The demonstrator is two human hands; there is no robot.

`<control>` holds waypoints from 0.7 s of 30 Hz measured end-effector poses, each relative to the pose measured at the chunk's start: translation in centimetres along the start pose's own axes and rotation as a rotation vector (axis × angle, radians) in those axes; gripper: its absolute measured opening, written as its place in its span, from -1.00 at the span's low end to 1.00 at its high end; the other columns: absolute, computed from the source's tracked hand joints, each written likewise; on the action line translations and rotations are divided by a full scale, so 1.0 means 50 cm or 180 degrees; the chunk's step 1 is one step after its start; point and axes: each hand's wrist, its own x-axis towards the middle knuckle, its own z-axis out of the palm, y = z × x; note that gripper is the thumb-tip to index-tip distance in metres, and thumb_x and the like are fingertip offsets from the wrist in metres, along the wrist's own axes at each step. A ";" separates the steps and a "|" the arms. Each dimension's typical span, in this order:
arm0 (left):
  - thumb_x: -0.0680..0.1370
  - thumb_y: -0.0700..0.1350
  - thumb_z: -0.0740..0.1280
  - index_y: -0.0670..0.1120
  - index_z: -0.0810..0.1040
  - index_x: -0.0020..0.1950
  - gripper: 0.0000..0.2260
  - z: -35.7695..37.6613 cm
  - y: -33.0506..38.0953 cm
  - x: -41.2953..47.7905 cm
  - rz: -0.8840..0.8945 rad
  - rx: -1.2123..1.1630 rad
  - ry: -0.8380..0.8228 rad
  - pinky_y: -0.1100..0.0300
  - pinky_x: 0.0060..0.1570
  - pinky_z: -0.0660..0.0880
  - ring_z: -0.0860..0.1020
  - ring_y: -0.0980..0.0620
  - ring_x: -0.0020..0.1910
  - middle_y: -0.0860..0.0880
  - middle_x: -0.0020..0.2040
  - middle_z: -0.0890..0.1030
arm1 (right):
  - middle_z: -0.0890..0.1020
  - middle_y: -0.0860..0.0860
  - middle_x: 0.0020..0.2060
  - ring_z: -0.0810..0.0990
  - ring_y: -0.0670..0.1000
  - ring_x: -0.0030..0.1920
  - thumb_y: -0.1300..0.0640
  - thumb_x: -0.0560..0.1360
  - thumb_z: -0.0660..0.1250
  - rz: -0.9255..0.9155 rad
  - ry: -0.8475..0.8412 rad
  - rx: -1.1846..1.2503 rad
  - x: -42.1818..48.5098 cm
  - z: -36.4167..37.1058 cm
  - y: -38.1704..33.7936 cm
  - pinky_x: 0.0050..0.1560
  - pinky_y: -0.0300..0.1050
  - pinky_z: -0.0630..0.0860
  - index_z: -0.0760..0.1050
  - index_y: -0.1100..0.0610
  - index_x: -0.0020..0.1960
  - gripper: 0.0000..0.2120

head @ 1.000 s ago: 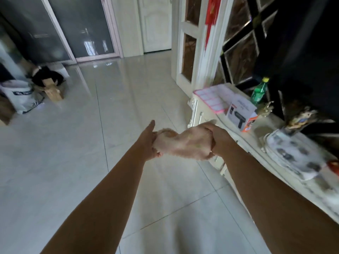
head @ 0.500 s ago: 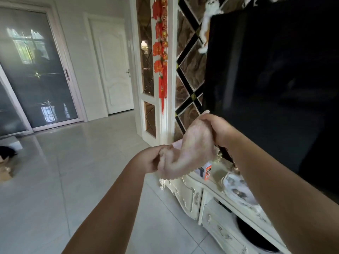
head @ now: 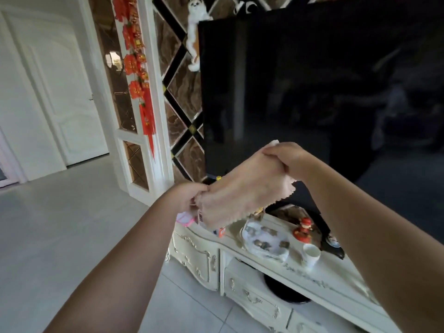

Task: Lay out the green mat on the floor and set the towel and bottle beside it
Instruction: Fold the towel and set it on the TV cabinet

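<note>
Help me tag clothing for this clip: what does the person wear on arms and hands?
Nothing. The left hand and right hand are ungloved, with no ring, watch or bracelet visible. The left forearm and right forearm are bare to the frame's edge; no sleeve shows.

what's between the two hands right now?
Head view: only the pinkish towel, its lower end gripped by the left hand, its upper end by the right hand, in front of the TV.

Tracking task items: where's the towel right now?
The towel hangs mid-frame in the head view, gripped by the left hand and the right hand, in front of the black TV, above the white cabinet.
</note>
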 end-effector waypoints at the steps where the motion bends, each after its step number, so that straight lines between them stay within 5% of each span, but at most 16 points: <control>1: 0.55 -0.24 0.29 -0.17 0.44 -0.27 -0.81 0.025 0.005 0.024 0.0035 0.0091 0.0092 0.24 -0.40 0.41 0.45 0.02 -0.39 -0.09 -0.44 0.49 | 0.59 0.17 0.06 0.55 0.17 0.10 0.09 0.47 0.37 0.0044 0.0111 -0.0058 0.017 -0.016 0.008 0.23 0.11 0.47 0.52 0.22 0.15 -0.70; 4: 0.55 -0.30 0.21 -0.15 0.37 -0.35 -0.73 0.084 0.033 0.103 0.0206 0.0034 0.0306 0.25 -0.49 0.36 0.38 0.03 -0.54 -0.07 -0.54 0.40 | 0.58 0.20 0.07 0.56 0.20 0.09 0.11 0.46 0.39 0.0126 0.0418 -0.0145 0.077 -0.069 0.035 0.21 0.12 0.48 0.51 0.26 0.18 -0.65; 7: 0.57 -0.24 0.15 -0.11 0.38 -0.31 -0.76 0.136 0.079 0.182 0.0098 -0.0383 0.0080 0.24 -0.36 0.33 0.37 0.05 -0.56 0.00 -0.61 0.40 | 0.59 0.19 0.05 0.59 0.16 -0.01 0.11 0.46 0.40 0.0314 0.0682 -0.0182 0.150 -0.133 0.061 0.11 0.05 0.55 0.48 0.30 0.18 -0.63; 12: 0.58 -0.23 0.05 -0.07 0.54 -0.13 -0.72 0.211 0.169 0.279 0.0092 -0.0910 -0.0479 0.17 -0.25 0.37 0.48 -0.09 -0.25 -0.09 -0.23 0.54 | 0.47 0.07 -0.34 0.44 0.03 -0.36 0.13 0.45 0.42 0.0564 0.0958 -0.0136 0.241 -0.229 0.080 -0.28 -0.09 0.44 0.48 0.23 -0.06 -0.80; 14: 0.55 -0.26 0.03 -0.10 0.55 -0.11 -0.70 0.239 0.203 0.314 0.0085 -0.0891 -0.0522 0.13 -0.23 0.39 0.49 -0.10 -0.22 -0.10 -0.20 0.55 | 0.46 0.03 -0.40 0.47 0.03 -0.32 0.15 0.46 0.42 0.0571 0.1000 -0.0057 0.269 -0.258 0.079 -0.17 -0.05 0.52 0.50 0.21 -0.12 -0.86; 17: 0.50 -0.25 0.07 -0.13 0.53 -0.05 -0.76 0.270 0.242 0.357 0.0233 -0.0418 -0.0595 0.15 -0.22 0.39 0.46 -0.03 -0.24 -0.07 -0.23 0.49 | 0.56 0.06 -0.18 0.58 0.06 -0.02 0.14 0.46 0.41 0.0419 0.1101 0.0017 0.310 -0.286 0.076 0.21 0.08 0.50 0.53 0.25 0.15 -0.70; 21: 0.54 -0.08 0.32 -0.15 0.52 0.08 -0.82 0.307 0.282 0.402 0.0627 0.0510 -0.0359 0.13 -0.02 0.44 0.49 -0.01 -0.01 -0.09 -0.03 0.53 | 0.60 0.14 0.09 0.58 0.11 0.10 0.12 0.50 0.37 0.0283 0.1269 -0.0010 0.347 -0.314 0.071 0.24 0.05 0.49 0.48 0.24 0.25 -0.63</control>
